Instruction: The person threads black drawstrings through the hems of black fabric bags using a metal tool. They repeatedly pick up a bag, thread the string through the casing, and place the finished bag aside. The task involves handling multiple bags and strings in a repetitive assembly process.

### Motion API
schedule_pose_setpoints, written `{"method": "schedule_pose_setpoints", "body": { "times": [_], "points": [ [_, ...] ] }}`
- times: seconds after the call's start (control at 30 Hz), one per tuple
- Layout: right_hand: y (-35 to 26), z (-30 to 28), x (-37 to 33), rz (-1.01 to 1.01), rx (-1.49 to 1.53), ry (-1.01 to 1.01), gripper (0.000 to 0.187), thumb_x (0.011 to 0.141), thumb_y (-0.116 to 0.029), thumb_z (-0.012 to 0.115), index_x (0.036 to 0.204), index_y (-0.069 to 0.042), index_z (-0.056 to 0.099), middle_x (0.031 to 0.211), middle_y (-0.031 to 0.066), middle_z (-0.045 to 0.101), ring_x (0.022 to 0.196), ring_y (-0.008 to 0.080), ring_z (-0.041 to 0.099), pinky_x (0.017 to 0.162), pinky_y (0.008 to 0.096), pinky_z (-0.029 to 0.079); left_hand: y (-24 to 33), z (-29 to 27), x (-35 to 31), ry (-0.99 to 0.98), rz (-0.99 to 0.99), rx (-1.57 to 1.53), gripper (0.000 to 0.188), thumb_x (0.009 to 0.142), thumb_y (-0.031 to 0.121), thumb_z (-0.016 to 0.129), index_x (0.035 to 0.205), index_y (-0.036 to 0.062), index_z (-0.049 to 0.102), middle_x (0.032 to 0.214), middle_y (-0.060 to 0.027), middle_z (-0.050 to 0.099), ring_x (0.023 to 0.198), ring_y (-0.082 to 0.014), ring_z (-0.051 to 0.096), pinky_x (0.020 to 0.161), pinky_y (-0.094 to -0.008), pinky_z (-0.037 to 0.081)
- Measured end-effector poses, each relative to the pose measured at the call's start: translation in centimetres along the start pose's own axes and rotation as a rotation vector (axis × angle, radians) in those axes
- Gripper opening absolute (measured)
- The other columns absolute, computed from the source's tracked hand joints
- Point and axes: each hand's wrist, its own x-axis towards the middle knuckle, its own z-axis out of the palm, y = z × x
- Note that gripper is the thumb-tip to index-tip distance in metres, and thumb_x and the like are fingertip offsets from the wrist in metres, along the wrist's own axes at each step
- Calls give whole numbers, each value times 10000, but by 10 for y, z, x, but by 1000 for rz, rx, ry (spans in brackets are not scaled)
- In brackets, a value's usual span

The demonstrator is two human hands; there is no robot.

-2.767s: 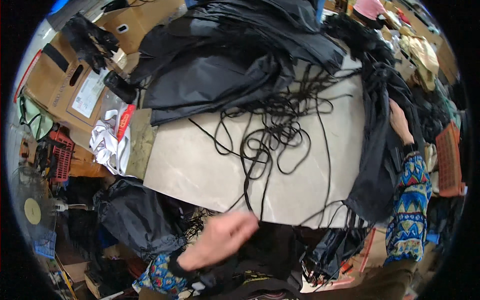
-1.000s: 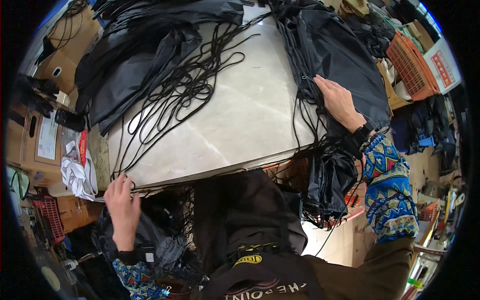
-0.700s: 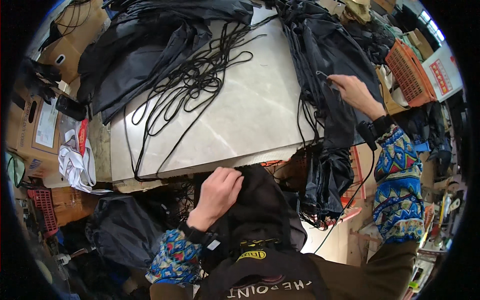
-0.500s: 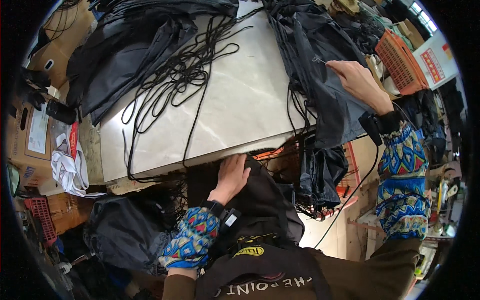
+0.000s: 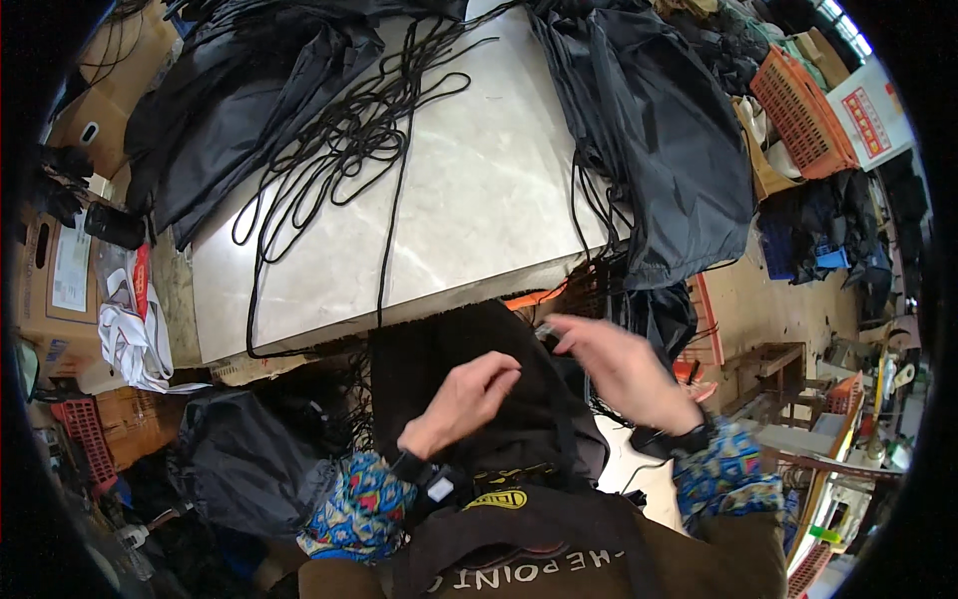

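Over my dark apron [image 5: 439,344], just off the table's near edge, my left hand [image 5: 464,399] has its fingers bent and pressed together. Whether anything is between them I cannot make out. To its right my right hand [image 5: 624,374], a little blurred, pinches a thin metal wire tool [image 5: 544,331]; only a small shiny bit of it shows at the fingertips. A loose tangle of black cord [image 5: 354,150] lies across the pale table [image 5: 479,190], one strand hanging past the near edge. Stacked black fabric bags [image 5: 679,150] drape over the right side, their cords dangling.
More black fabric [image 5: 249,110] covers the table's far left. Cardboard boxes [image 5: 60,270] and white strips [image 5: 135,339] stand left. A black bag [image 5: 249,459] hangs low at left. Orange crates [image 5: 803,110] sit at the far right, a wooden stool [image 5: 763,364] below.
My right hand has come down and left from above the right-hand bags to near my left hand, bringing the wire tool. My left hand has drawn back slightly from the table edge.
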Motion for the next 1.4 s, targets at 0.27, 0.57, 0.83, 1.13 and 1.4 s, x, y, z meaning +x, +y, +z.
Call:
{"method": "schedule_pose_setpoints", "body": {
  "times": [0.27,0.57,0.83,1.13,1.4],
  "points": [
    [1,-14,-2,497,295,40,137,966,-72,434,997,-8,552,770,69,600,630,119,536,584,276,445,52,-50,-24,20,-295,-267,136,883,70,599,995,3,639,807,-39,646,685,-69,596,607,-208,482],
    [-27,-27,23,218,431,69,207,990,-200,417,997,-40,550,770,-1,502,663,59,482,598,212,443,107,-88,0,141,-246,-396,198,877,13,582,1073,-4,608,843,-38,640,747,-69,597,668,-200,479],
    [-17,-96,29,380,528,732,163,974,-272,482,951,-129,558,675,-90,408,503,-29,288,425,124,189,76,-159,-41,84,-299,137,178,843,47,632,1012,-5,647,790,-42,645,651,-73,567,574,-213,454],
    [-33,-102,32,410,238,492,180,980,-242,471,943,-99,573,680,-96,391,582,-25,325,479,139,237,109,-149,-30,275,-210,-89,199,870,20,590,1063,-11,629,829,-44,663,640,-33,538,528,-158,406],
    [-60,-44,68,288,650,-3,199,991,-230,433,1021,-64,538,765,-10,538,574,25,440,518,177,370,141,-97,38,41,119,-178,212,864,-15,589,1074,-7,617,858,-56,663,579,-38,509,511,-170,410]
  ]
}}
